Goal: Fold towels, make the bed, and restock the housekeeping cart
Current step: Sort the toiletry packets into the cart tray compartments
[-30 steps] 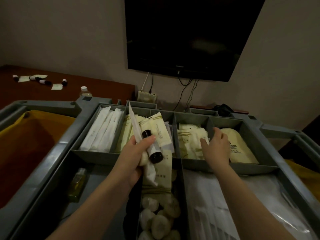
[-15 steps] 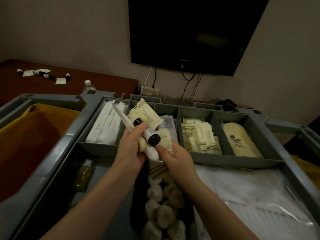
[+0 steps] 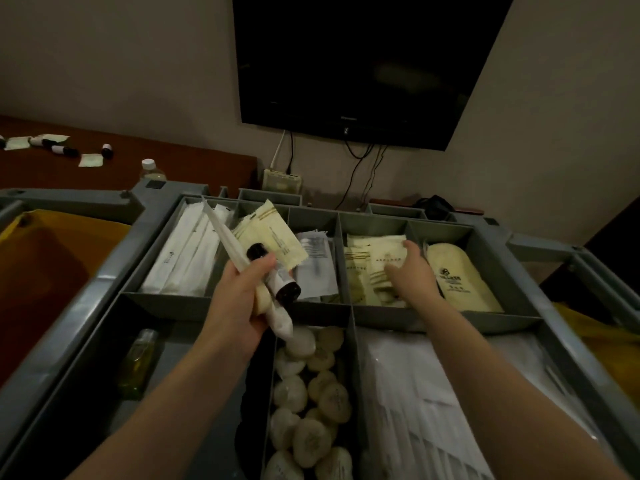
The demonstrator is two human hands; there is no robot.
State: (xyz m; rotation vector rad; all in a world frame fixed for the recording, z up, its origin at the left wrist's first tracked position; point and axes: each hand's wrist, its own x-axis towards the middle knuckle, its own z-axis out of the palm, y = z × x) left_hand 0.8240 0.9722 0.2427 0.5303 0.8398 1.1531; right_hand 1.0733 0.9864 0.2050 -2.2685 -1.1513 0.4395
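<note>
A person stands at a grey housekeeping cart [image 3: 114, 271], both bare arms reaching over its divided top tray.

The left hand [image 3: 239, 299] is raised above the middle of the cart, fingers and thumb wrapped round a bundle: a long white packet [image 3: 225, 237] pointing up and away, a small black-capped bottle [image 3: 281, 280], and a cream sachet [image 3: 273, 233] fanned out behind them.

The right hand [image 3: 412, 271] reaches into a compartment in the cart's back row, palm down on a stack of cream sachets [image 3: 363, 271]. Its fingers bend over the stack; whether they grip one cannot be told.

Also in the cart's back row:
- far left, long white packets [image 3: 183, 258]
- under the held bundle, clear wrappers [image 3: 315, 268]
- far right, touching the right hand's edge, a cream pouch [image 3: 453, 275] with a dark logo

In the cart's front row:
- left, a small yellow-green vial [image 3: 138, 358] lying down
- centre, a narrow bin of round white soaps [image 3: 311, 393]
- right, white items in clear plastic [image 3: 433, 410]

A yellow bag [image 3: 41, 271] hangs at the cart's left end. Behind the cart, a brown bench [image 3: 180, 161] carries scattered small items, and a dark TV [image 3: 363, 64] is mounted on the wall.
</note>
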